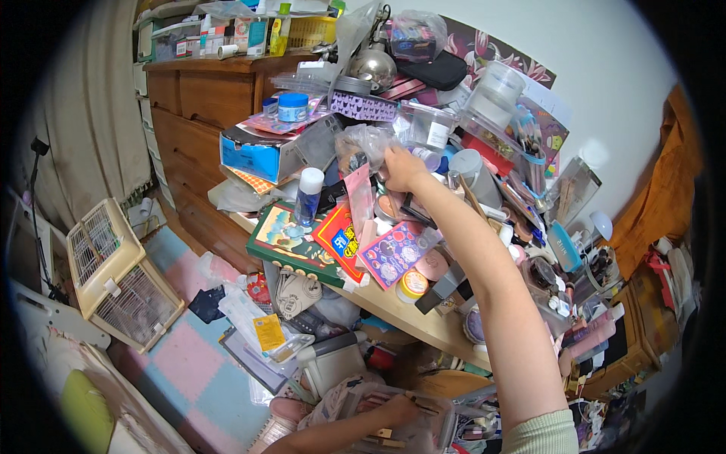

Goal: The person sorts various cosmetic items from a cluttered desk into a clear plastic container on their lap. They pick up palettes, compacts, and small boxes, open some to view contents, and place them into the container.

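My right hand reaches over the cluttered desk, its curled fingers against a crumpled clear plastic bag; whether they grip it is hidden. Below the hand lie a round compact and a pink pouch. Low in the picture, my left hand is inside a clear plastic bin among small cosmetic items. A thin dark item lies by its fingertips; I cannot tell if it is held. A purple sticker sheet and a yellow-lidded jar lie near the desk's front edge.
A green illustrated box and a blue bottle with white cap stand left on the desk. Stacked clear tubs and brushes are behind. A wooden dresser and a pet carrier are further left.
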`<state>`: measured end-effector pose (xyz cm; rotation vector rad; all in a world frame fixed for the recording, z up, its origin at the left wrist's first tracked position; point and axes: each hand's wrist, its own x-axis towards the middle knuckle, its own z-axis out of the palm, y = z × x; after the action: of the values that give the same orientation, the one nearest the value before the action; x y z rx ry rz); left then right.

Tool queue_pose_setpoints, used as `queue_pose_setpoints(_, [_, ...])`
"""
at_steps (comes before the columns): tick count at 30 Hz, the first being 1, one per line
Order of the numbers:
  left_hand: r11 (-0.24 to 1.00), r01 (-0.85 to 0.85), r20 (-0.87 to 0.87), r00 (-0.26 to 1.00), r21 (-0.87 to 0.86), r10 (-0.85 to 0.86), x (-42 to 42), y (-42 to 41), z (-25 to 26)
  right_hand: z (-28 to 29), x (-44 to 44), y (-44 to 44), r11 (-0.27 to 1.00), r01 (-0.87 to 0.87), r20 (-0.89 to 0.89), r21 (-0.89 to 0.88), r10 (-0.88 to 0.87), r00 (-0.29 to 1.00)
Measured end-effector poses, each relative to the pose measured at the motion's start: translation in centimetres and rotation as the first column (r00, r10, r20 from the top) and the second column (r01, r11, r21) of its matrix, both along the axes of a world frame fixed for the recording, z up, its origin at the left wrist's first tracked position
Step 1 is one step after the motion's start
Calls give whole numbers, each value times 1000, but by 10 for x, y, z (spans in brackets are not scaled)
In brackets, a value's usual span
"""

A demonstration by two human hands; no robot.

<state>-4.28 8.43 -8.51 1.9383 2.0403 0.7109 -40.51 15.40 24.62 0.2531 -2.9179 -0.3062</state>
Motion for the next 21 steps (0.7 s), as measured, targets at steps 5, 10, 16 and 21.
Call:
queue_pose_setpoints(5, [997,-49,96,995,60,43,1,-4,0,-6,-2,-11,997,23,-120,69,-14,993])
queue_pose_setpoints(10, [951,-122,196,978,284,67,2,-4,-21,-3,-16,15,941,-338,-285,27,332,899])
queue_pose_setpoints(16, [978,-86,116,991,188,65,5,5,-32,14,-56,45,669,-372,-325,-644,201,924])
queue_pose_setpoints(21, [976,-108,189,979,190,71,3,-3,-17,12,-61,46,887,-100,-113,-451,55,992])
